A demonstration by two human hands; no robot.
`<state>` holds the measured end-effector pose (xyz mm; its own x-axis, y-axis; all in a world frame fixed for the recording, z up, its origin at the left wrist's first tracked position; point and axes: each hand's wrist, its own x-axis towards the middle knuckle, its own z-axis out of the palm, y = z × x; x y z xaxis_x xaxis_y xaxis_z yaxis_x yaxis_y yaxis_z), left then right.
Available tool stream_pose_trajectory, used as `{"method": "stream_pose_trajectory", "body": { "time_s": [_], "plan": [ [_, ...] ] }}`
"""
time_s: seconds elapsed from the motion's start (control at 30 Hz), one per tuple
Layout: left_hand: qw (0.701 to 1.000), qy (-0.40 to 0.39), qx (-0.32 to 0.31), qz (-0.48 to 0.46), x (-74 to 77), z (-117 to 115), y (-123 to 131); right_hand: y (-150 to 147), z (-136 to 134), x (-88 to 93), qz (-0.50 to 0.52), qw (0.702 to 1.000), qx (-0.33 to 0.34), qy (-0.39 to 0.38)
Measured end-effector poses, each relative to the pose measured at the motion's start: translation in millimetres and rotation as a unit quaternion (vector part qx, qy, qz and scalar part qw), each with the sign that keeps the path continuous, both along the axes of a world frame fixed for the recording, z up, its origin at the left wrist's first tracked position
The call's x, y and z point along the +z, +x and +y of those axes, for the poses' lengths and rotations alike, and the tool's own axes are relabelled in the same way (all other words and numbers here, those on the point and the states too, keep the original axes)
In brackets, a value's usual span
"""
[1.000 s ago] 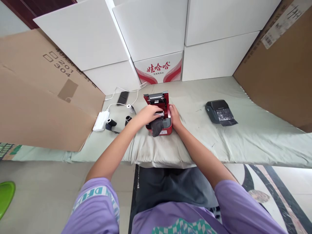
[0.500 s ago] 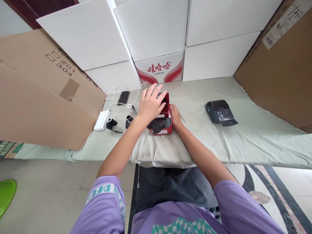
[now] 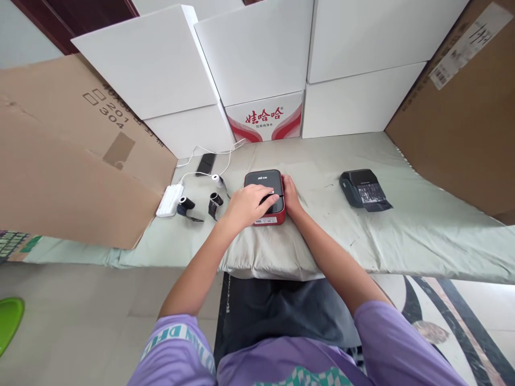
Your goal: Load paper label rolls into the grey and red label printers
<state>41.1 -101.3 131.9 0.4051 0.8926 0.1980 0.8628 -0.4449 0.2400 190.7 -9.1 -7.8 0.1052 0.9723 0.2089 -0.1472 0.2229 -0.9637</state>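
A red-and-black label printer (image 3: 263, 177) rests near the table's front edge with its lid down. My left hand (image 3: 249, 205) lies across the top of the lid, its fingers stretched out and covering part of it. Against the printer's right side is my right hand (image 3: 291, 196), gripping it there; some of its fingers are hidden. To the left of my left hand stand a black roll (image 3: 216, 198) with a loose dark strip, another black roll (image 3: 187, 203), and a small white roll (image 3: 217, 180).
A dark handheld printer (image 3: 356, 187) with a dark strip hanging out lies to the right. At left are a white power strip (image 3: 169, 200) with a white cable and a black phone (image 3: 206, 164). White boxes (image 3: 257, 59) line the back; cardboard (image 3: 60, 150) encloses both sides.
The raised red lid of the printer has come down shut. My left hand has moved down with it onto the top. The dark strip at the front is no longer visible. My right hand stays at the side.
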Motion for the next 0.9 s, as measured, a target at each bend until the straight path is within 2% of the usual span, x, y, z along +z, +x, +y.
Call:
{"method": "stream_pose_trajectory", "body": {
  "time_s": [0.23,0.37,0.47,0.57,0.63,0.7,0.77,0.83,0.9],
  "plan": [
    [0.998,-0.011,-0.012,-0.065,-22.2,-7.2,-12.3,0.8,-1.7,0.9,-0.01,1.0,-0.009,-0.006],
    [0.999,0.004,-0.011,-0.053,-27.7,-9.6,-6.6,-2.1,-0.7,-0.4,-0.021,1.0,-0.007,-0.005],
    [0.996,-0.012,-0.027,-0.088,-32.9,-11.5,-12.9,2.7,-2.8,3.8,-0.04,0.999,-0.015,-0.026],
    [0.978,-0.03,-0.034,-0.202,-54.7,-15.5,-34.8,21.2,-19.2,15.4,-0.06,0.996,-0.009,-0.068],
    [0.94,-0.03,0.018,-0.34,-80.4,-18.0,-50.8,36.3,-40.3,23.5,-0.079,0.993,0.046,-0.074],
    [0.891,-0.066,0.059,-0.445,-108.1,-18.2,-60.0,46.2,-64.4,28.1,-0.117,0.983,0.141,-0.026],
    [0.886,-0.102,0.038,-0.451,-128.2,-14.9,-58.6,49.1,-82.7,29.0,-0.172,0.964,0.192,0.061],
    [0.9,-0.097,0.024,-0.423,-134.2,-7.2,-47.2,50.2,-88.2,28.9,-0.224,0.952,0.171,0.119],
    [0.913,-0.068,0.017,-0.403,-126.4,6.6,-28.0,57.9,-79.8,32.0,-0.25,0.95,0.132,0.136]
  ]
}}
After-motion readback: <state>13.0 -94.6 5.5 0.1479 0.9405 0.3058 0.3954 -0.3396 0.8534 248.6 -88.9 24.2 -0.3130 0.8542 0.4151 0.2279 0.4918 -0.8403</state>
